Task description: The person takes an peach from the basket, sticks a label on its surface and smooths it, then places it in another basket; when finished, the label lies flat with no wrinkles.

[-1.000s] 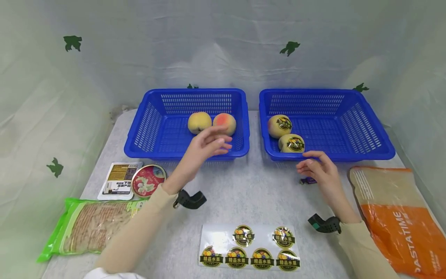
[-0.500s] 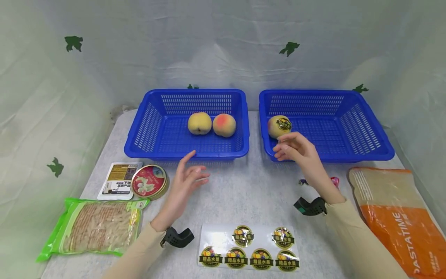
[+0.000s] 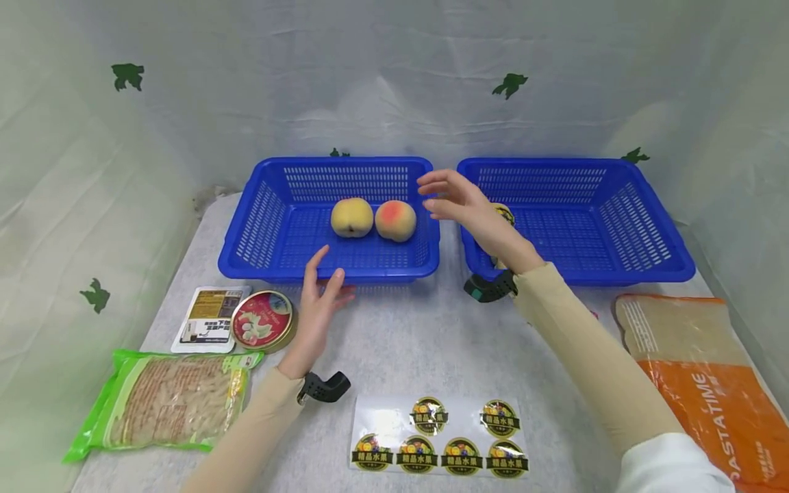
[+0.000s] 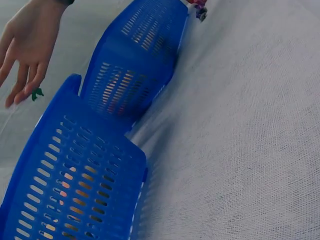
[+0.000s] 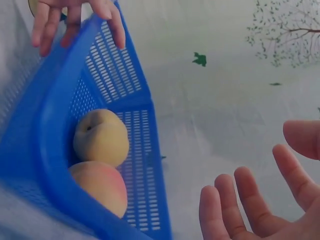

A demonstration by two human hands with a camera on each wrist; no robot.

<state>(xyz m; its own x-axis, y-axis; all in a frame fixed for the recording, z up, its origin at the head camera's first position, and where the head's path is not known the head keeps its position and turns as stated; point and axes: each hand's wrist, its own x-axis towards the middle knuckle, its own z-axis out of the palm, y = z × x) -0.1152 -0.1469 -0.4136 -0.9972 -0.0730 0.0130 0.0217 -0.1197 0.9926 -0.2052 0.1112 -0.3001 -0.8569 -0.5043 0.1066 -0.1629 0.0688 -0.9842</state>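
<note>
My left hand (image 3: 316, 318) hovers by the front rim of the left blue basket (image 3: 333, 272), fingers spread, holding nothing. Above the gap between the two baskets is my right hand (image 3: 465, 205), its fingers loosely bent and nothing in them. Inside the left basket lie a yellow peach (image 3: 352, 219) and a red-blushed peach (image 3: 396, 222), side by side; the right wrist view shows both peaches close up. In the right blue basket (image 3: 616, 277), a peach with a black-and-gold sticker (image 3: 504, 212) is mostly covered by my right hand and arm, as is a second peach.
A sheet of round fruit stickers (image 3: 394, 418) lies at the front of the table. On the left are a white flat pack (image 3: 209, 322), a round red tin (image 3: 261, 320) and a green-edged bag (image 3: 179, 400). An orange pasta bag (image 3: 709, 390) lies at right.
My left hand has drawn back from above the peaches to the left basket's front rim. My right hand has moved left and farther back, from the right basket's front to between the baskets.
</note>
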